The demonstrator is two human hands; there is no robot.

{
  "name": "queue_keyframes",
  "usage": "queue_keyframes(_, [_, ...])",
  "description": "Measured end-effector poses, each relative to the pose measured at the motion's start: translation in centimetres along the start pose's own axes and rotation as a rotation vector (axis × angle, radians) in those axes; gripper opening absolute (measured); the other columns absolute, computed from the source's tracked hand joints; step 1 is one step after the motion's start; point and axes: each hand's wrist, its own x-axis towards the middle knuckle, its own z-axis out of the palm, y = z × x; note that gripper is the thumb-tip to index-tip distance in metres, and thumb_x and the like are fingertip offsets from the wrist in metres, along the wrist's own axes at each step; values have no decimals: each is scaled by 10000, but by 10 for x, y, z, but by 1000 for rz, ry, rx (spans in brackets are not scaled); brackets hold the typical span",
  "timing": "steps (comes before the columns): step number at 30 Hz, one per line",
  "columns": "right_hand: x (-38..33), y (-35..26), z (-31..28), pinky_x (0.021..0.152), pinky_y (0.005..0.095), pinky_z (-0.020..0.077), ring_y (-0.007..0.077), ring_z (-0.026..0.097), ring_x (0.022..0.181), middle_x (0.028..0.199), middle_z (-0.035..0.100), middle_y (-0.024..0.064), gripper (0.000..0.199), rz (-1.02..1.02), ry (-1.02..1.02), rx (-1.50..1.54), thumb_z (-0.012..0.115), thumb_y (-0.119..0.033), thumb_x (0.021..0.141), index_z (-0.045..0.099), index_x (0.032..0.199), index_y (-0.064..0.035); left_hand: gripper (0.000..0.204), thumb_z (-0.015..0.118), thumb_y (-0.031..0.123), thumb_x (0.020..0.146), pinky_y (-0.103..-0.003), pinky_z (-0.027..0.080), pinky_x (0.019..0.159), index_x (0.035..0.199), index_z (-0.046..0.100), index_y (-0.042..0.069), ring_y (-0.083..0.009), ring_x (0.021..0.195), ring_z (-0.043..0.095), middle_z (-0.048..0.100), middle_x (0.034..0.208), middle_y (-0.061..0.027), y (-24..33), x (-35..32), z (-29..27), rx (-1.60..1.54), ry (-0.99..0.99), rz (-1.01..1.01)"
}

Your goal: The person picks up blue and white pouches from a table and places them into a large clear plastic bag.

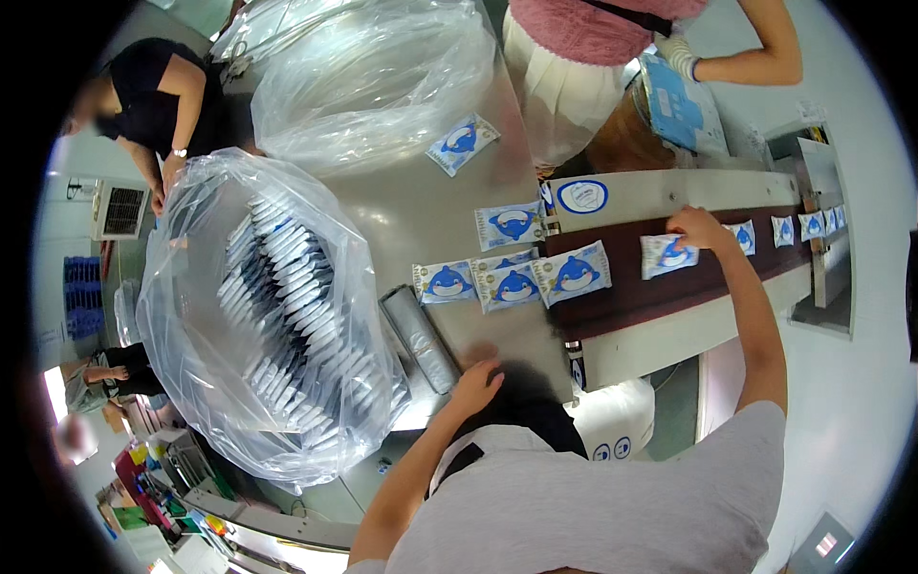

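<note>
Right hand (698,228) reaches out over the belt (622,308), fingertips on the upper right corner of a blue-and-white packet (665,260); from where I stand can't tell whether it's pinched or only pressed. That packet is about midway along the belt, print side up. More packets (741,236) line up to its right along the belt.

Left hand (474,386) is off the belt's left end, on the near side, fingers loosely curled and a bit apart, nothing seen in it, just beside a grey roll (421,342).

Cluster of packets (511,226) at the belt's left end, some overlapping, one partly on the belt. A lone packet (462,144) lies farther from the belt on the metal table (382,215).

Well left of the belt, big clear bag (177,330), mouth spread, stacked packets in rows inside. Second clear bag (373,105) behind it, also left of the belt. Person in pink (593,33) stands across the belt, person in black (163,91) far left of it, a hand at the big bag's edge
</note>
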Motion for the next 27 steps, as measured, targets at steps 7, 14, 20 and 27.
queue_keyframes(7, [116,-204,-52,898,392,384,302,472,1063,1108,515,169,397,-739,1,440,757,-266,675,597,934,-11,216,567,124,870,-297,484,850,1017,566,-35,-210,951,581,604,1004,-106,15,60,24,-1390,185,-492])
queue_keyframes(14, [150,-271,42,789,417,474,363,594,942,1017,612,201,1105,-328,-225,139,819,-531,424,357,1250,38,230,577,40,826,-328,456,881,1048,521,18,-201,943,560,579,998,-74,10,107,45,-2032,246,-532])
queue_keyframes(20, [151,-310,11,931,444,398,372,436,1159,1241,462,209,930,-565,-192,150,774,-530,489,500,1180,29,359,549,20,852,-369,425,943,1193,456,79,-207,1105,504,520,1173,-44,38,50,26,-1865,326,-311])
queue_keyframes(27, [213,-394,-6,937,437,397,415,462,1113,1214,491,255,947,-469,-175,231,786,-459,480,460,1207,52,308,512,52,895,-313,440,936,1202,510,33,-225,1081,556,545,1198,-111,57,-47,-90,-905,108,-26])
